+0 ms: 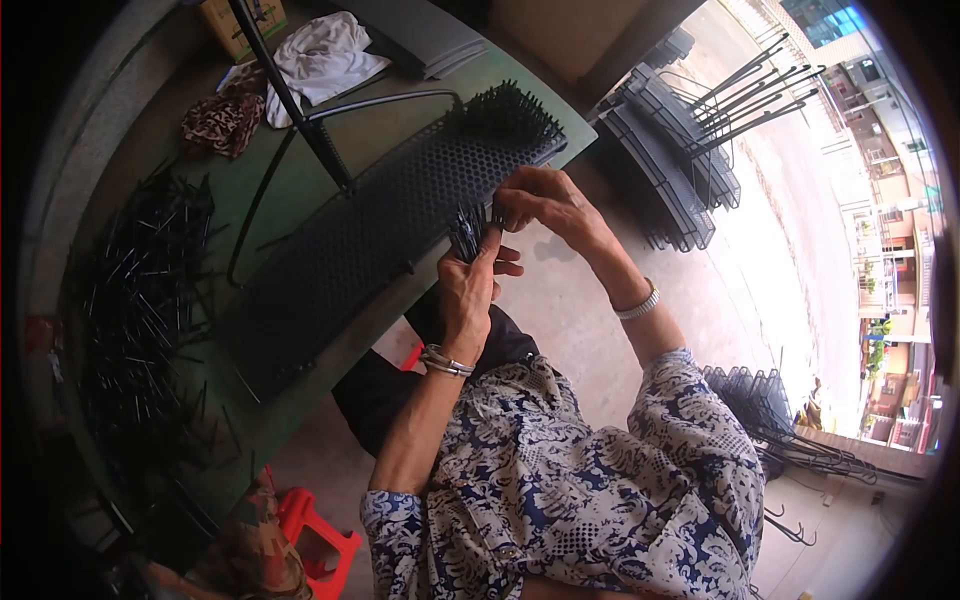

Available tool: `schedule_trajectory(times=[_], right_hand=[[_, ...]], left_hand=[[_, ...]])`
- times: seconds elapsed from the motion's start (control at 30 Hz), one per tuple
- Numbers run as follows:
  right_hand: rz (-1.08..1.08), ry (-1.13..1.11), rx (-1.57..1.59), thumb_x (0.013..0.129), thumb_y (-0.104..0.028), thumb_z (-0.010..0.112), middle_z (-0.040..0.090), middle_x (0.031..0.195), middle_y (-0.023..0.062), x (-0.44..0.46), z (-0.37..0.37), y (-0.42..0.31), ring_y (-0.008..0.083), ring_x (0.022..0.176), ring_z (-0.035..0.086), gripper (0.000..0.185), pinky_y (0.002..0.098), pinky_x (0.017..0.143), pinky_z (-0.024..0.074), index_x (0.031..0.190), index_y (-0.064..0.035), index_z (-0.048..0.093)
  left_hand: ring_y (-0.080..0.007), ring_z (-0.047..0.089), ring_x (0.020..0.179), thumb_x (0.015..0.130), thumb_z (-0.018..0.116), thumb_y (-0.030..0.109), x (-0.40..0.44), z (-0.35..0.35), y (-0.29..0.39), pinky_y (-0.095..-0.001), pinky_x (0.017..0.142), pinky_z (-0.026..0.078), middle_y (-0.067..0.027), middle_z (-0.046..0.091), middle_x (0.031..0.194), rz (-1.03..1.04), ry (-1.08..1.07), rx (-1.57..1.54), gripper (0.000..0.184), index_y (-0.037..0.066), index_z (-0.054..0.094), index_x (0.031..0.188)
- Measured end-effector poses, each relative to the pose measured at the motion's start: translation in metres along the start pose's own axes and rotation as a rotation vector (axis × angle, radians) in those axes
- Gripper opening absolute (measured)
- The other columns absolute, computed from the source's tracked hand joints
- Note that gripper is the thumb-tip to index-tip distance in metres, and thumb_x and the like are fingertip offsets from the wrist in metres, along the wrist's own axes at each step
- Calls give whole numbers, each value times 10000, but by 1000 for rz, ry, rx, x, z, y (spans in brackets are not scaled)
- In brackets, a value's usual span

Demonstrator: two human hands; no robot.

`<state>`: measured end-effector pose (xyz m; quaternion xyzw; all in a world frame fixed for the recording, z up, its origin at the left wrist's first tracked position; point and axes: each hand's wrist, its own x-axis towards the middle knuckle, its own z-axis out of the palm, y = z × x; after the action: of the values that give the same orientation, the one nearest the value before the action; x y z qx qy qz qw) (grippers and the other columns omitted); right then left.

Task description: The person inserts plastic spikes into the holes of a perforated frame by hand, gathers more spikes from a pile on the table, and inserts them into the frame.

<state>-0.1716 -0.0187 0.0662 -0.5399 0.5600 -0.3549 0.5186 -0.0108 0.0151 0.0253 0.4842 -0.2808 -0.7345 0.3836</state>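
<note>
Presently, our left hand [468, 295] grips a bundle of thin dark rods [464, 236] beside the edge of the green desk [577, 135]. The fingers of our right hand [557, 208] curl at the bundle's side; what they pinch, we cannot tell. Should our left grip slacken, the narrow, glossy rods could slip and scatter across the pale floor [590, 330]. A long black panel [320, 245], pierced like honeycomb, lies on the desk; bristly dark pieces [505, 112] crowd its far end.
</note>
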Motion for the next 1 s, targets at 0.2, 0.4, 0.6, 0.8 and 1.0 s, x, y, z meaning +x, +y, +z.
schedule_trajectory(times=[0.2,0.4,0.6,0.8,1.0], right_hand=[[3,-44,17,924,-229,620,637,813,38,-1,0,-4,111,737,629,267,248,689,505,987,30,637],[26,-125,-17,925,-205,618,646,812,54,5,-12,-5,121,757,643,250,254,706,515,983,38,633],[-167,-40,-44,937,-131,580,659,805,68,12,-18,-19,132,740,649,172,262,701,520,949,35,621],[-391,429,-275,876,-79,578,660,760,96,52,-16,-18,161,702,677,121,268,623,525,912,31,613],[-587,566,-390,904,-102,584,665,795,82,100,-2,-4,118,701,644,120,249,619,492,955,-1,625]], left_hand=[[-87,645,569,898,653,347,1,-4,5,-182,375,251,-68,704,763,16,-46,62,300,47,658,895],[-112,685,638,932,612,320,7,-9,7,-185,350,216,-93,717,806,-3,-136,45,277,48,649,966],[-186,708,847,956,567,338,13,-9,16,-195,405,278,-97,709,1017,52,-126,-45,312,77,629,1115],[-197,696,898,959,561,302,18,-20,9,-218,479,345,-115,698,1039,-104,-106,-186,258,98,605,1110],[-234,669,977,968,533,235,22,-18,2,-290,732,479,-144,674,1063,-203,-145,-416,179,93,586,1064]])
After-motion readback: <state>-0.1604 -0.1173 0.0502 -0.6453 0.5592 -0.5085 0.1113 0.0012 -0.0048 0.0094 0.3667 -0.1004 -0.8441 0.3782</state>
